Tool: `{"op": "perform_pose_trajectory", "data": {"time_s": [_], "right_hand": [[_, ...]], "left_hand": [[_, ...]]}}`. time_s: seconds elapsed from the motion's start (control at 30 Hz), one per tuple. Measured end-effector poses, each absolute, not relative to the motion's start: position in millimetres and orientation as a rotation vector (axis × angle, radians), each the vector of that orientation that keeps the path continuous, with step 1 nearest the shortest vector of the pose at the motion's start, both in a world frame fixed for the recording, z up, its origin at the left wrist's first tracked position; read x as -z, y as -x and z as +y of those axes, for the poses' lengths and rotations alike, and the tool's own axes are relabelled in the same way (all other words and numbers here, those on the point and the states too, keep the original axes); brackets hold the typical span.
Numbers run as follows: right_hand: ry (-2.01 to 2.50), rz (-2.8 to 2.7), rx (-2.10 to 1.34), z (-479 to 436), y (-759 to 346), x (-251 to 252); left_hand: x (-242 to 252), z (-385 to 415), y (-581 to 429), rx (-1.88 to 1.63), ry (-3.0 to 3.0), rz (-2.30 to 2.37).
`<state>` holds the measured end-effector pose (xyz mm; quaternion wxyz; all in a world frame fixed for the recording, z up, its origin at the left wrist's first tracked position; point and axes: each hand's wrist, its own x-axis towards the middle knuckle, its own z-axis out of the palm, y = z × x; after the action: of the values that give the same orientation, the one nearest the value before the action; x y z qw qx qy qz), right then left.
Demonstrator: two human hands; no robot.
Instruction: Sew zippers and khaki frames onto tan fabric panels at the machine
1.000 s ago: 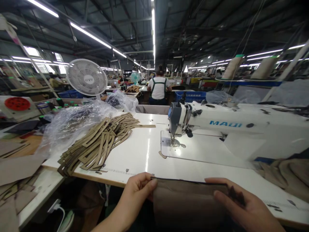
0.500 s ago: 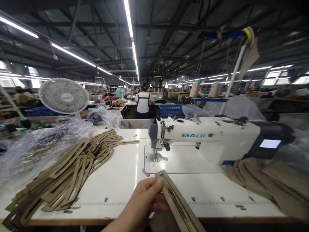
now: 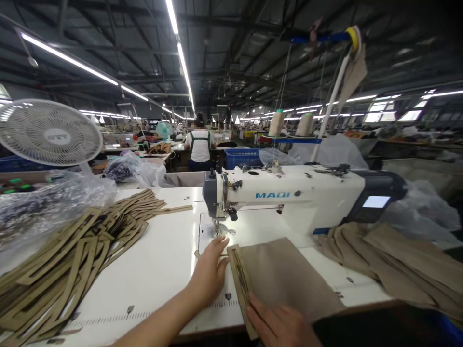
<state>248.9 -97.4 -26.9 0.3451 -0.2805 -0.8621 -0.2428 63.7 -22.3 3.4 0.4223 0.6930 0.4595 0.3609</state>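
Observation:
A brown fabric panel [image 3: 285, 277] with a zipper strip [image 3: 240, 277] along its left edge lies flat on the white table [image 3: 162, 270], just in front of the needle [image 3: 218, 226] of the white MAQI sewing machine [image 3: 285, 195]. My left hand [image 3: 210, 270] rests with fingers stretched out on the table against the zipper strip's upper left end. At the bottom edge of view, my right hand [image 3: 280, 323] presses flat on the panel's near edge, next to the zipper.
A heap of brown frame-shaped cutouts [image 3: 72, 255] covers the table's left side, with clear plastic bags [image 3: 43, 202] and a white fan [image 3: 48, 132] behind. More brown fabric [image 3: 394, 265] is piled at the right. A person in a white shirt [image 3: 199, 144] stands far back.
The view swung right and moved closer. The fabric piece, held up between both hands before, now lies flat on the table by the needle with both hands resting on it.

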Motion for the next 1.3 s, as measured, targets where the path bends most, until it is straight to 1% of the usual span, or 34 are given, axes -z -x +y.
{"op": "perform_pose_trajectory", "data": {"time_s": [0.07, 0.13, 0.2, 0.23, 0.3, 0.47, 0.7, 0.9, 1.03, 1.17, 1.3], "right_hand": [[0.739, -2.312, 0.531, -88.1, -242.8, 31.0], [0.87, -2.402, 0.196, -81.7, -243.7, 22.4], [1.055, -2.404, -0.212, -69.9, -247.2, 8.4], [1.13, -2.38, -0.35, -61.3, -248.5, 2.5], [1.172, -2.352, -0.436, -41.1, -248.7, -2.6], [1.133, -2.401, -0.468, -9.3, -242.3, 14.2], [0.958, -2.334, -0.519, -12.0, -245.1, 25.6], [0.818, -2.302, -0.571, -27.8, -245.5, 29.3], [0.799, -2.309, -0.51, -42.9, -248.8, 27.8], [0.861, -2.339, -0.462, -36.4, -254.3, 21.2], [0.968, -2.459, -0.292, -20.8, -258.3, 22.2]], "left_hand": [[7.4, -23.0, -51.9, -0.862, -1.941, 1.166], [8.6, -22.9, -45.2, -0.722, -2.227, 1.172], [6.1, -20.5, -42.7, -0.556, -2.478, 1.192], [5.2, -18.8, -42.3, -0.499, -2.565, 1.204], [5.7, -16.2, -42.3, -0.458, -2.635, 1.218], [12.4, -16.7, -41.6, -0.452, -2.675, 1.233], [11.6, -12.4, -41.9, -0.319, -2.745, 1.191], [19.7, -12.3, -40.9, -0.422, -2.864, 1.182], [23.0, -12.9, -39.8, -0.441, -2.881, 1.188], [20.6, -10.5, -38.9, -0.432, -2.89, 1.173], [18.9, -17.1, -35.5, -0.569, -2.966, 1.109]]}}
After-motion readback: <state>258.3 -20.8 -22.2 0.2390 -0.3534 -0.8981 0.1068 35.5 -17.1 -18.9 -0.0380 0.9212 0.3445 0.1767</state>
